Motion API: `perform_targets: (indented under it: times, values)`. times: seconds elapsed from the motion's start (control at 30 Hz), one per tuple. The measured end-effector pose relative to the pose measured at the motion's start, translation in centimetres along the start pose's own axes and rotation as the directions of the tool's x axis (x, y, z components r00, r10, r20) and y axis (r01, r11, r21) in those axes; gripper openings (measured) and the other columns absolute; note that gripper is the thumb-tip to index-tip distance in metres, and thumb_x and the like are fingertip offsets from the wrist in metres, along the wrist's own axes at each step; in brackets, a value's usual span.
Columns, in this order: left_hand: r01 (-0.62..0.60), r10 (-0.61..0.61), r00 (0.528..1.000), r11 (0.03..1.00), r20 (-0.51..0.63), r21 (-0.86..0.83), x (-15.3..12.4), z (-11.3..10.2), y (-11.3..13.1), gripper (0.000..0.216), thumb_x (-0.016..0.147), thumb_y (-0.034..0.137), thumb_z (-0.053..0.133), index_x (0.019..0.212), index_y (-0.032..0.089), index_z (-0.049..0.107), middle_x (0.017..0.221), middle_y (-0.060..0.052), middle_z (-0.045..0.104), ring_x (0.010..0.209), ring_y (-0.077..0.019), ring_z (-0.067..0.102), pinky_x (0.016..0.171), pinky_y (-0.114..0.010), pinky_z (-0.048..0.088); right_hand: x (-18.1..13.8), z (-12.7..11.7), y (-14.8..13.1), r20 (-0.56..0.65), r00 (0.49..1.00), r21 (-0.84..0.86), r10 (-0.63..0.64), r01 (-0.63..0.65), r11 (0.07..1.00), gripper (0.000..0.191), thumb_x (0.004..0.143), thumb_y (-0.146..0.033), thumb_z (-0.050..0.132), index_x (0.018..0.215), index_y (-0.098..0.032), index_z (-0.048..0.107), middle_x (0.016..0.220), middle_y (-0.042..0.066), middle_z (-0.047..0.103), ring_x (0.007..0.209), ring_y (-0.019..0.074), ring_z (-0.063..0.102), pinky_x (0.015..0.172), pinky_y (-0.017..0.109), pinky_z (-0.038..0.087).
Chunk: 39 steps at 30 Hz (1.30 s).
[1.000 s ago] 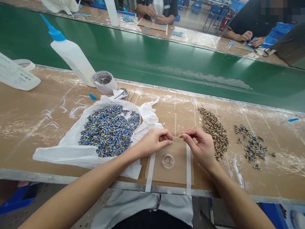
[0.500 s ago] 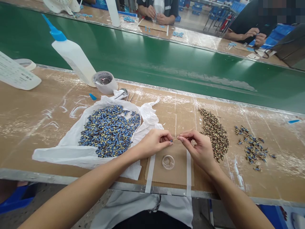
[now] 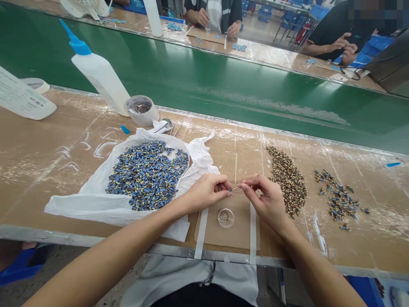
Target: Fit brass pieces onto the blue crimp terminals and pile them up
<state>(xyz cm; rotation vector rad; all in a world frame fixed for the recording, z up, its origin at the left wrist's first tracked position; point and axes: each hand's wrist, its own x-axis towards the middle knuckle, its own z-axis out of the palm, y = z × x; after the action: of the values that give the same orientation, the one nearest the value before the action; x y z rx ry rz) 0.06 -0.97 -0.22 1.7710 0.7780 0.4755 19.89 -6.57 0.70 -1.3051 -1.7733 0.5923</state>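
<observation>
My left hand (image 3: 209, 191) is closed in a pinch on a tiny blue part (image 3: 229, 189), mostly hidden by the fingertips. Facing it, my right hand (image 3: 268, 199) pinches a thin tan stick (image 3: 235, 187) whose tip reaches the blue part. Below both hands a small clear round dish (image 3: 225, 218) sits on a taped cardboard mat (image 3: 230, 238). Left of my hands, a heap of small blue and yellow parts (image 3: 147, 175) lies on a white plastic bag (image 3: 92, 209). A heap of small brown and tan parts (image 3: 289, 183) is beside my right hand.
A smaller pile of blue and brown parts (image 3: 343, 200) lies farther right. White squeeze bottle (image 3: 100, 79), tape roll (image 3: 143, 113) and another bottle (image 3: 22, 96) stand at the back left. Beyond the green belt (image 3: 204, 79), two people work with their hands at another bench.
My hands keep almost the same pose, with the stick tip still at the blue part. Across the belt, one person's hand has moved right, apart from the other. The view has shifted very slightly.
</observation>
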Motion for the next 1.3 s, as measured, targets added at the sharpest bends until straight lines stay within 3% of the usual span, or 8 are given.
perform_targets:
  times: [0.4, 0.6, 0.77, 0.83, 0.9, 1.0, 1.1, 1.3]
  values:
    - [0.067, -0.069, 0.997, 0.995, -0.025, -0.076, 0.0, -0.4, 0.4, 0.006, 0.082, 0.018, 0.064, 0.084, 0.013, 0.066, 0.067, 0.001, 0.062, 0.062, -0.0095, 0.054, 0.059, -0.02, 0.041, 0.1, -1.5, -0.5, 0.089, 0.996, 0.265, -0.017, -0.007, 0.964, 0.006, 0.09, -0.02, 0.06, 0.084, -0.021, 0.061, 0.081, 0.003, 0.066, 0.075, 0.0163, 0.062, 0.066, 0.03, 0.049]
    - [0.05, -0.051, 0.998, 0.996, -0.021, -0.078, 0.0, -0.4, 0.2, 0.007, 0.082, 0.017, 0.063, 0.085, 0.013, 0.067, 0.068, 0.001, 0.061, 0.062, -0.009, 0.053, 0.059, -0.02, 0.041, 0.2, -1.5, -1.4, 0.446, 0.876, 0.267, -0.186, 0.068, 0.961, 0.005, 0.088, -0.021, 0.063, 0.083, -0.02, 0.065, 0.085, 0.003, 0.06, 0.079, 0.0145, 0.058, 0.071, 0.029, 0.048]
    - [0.046, -0.047, 0.999, 0.996, -0.017, -0.077, 0.1, -0.5, 0.2, 0.008, 0.082, 0.017, 0.061, 0.085, 0.013, 0.066, 0.069, 0.001, 0.062, 0.063, -0.0091, 0.054, 0.06, -0.02, 0.042, 0.2, -0.9, -1.7, 0.573, 0.792, 0.234, -0.211, 0.089, 0.968, 0.008, 0.09, -0.026, 0.061, 0.092, -0.021, 0.068, 0.089, 0.004, 0.059, 0.085, 0.0158, 0.057, 0.075, 0.03, 0.048]
    - [0.047, -0.049, 0.998, 0.996, -0.026, -0.079, 0.0, -0.5, 0.0, 0.009, 0.083, 0.019, 0.061, 0.086, 0.013, 0.066, 0.073, -0.001, 0.065, 0.066, -0.0103, 0.056, 0.062, -0.021, 0.043, 0.3, -1.3, -1.4, 0.551, 0.806, 0.253, -0.215, 0.084, 0.964, 0.014, 0.089, -0.028, 0.063, 0.1, -0.021, 0.067, 0.094, 0.005, 0.062, 0.088, 0.0163, 0.058, 0.077, 0.03, 0.049]
    - [0.044, -0.047, 0.998, 0.996, -0.042, -0.08, 0.0, -0.4, -0.2, 0.011, 0.083, 0.021, 0.061, 0.088, 0.013, 0.066, 0.078, -0.002, 0.067, 0.07, -0.0117, 0.059, 0.066, -0.023, 0.045, 0.6, -2.2, -0.6, 0.447, 0.883, 0.19, -0.144, 0.063, 0.98, 0.016, 0.089, -0.029, 0.062, 0.102, -0.021, 0.066, 0.095, 0.006, 0.064, 0.086, 0.0166, 0.06, 0.075, 0.03, 0.048]
    - [0.043, -0.047, 0.997, 0.996, -0.063, -0.072, -0.1, -0.4, -0.5, 0.011, 0.083, 0.022, 0.062, 0.087, 0.014, 0.067, 0.08, -0.003, 0.068, 0.073, -0.013, 0.061, 0.069, -0.025, 0.047, 1.1, -4.7, 1.4, 0.119, 0.986, -0.074, 0.114, -0.105, 0.992, 0.015, 0.092, -0.03, 0.055, 0.094, -0.019, 0.066, 0.084, 0.005, 0.066, 0.072, 0.0159, 0.059, 0.064, 0.029, 0.045]
    - [0.046, -0.049, 0.997, 0.997, -0.059, -0.055, -0.1, -0.4, -0.5, 0.01, 0.082, 0.022, 0.063, 0.086, 0.014, 0.067, 0.079, -0.003, 0.067, 0.072, -0.0127, 0.06, 0.067, -0.025, 0.046, 1.2, -7.3, 3.7, -0.033, 0.951, -0.297, 0.307, -0.303, 0.906, 0.018, 0.092, -0.033, 0.054, 0.093, -0.019, 0.066, 0.076, 0.004, 0.066, 0.063, 0.0159, 0.057, 0.057, 0.028, 0.041]
    - [0.071, -0.074, 0.996, 0.996, -0.047, -0.047, 0.1, -0.4, -0.3, 0.011, 0.083, 0.023, 0.064, 0.086, 0.013, 0.067, 0.076, -0.002, 0.066, 0.069, -0.0118, 0.058, 0.064, -0.024, 0.045, 1.0, -8.6, 5.4, 0.052, 0.927, -0.483, 0.372, -0.303, 0.822, 0.013, 0.086, -0.027, 0.058, 0.091, -0.022, 0.068, 0.083, 0.003, 0.07, 0.073, 0.0189, 0.061, 0.066, 0.03, 0.044]
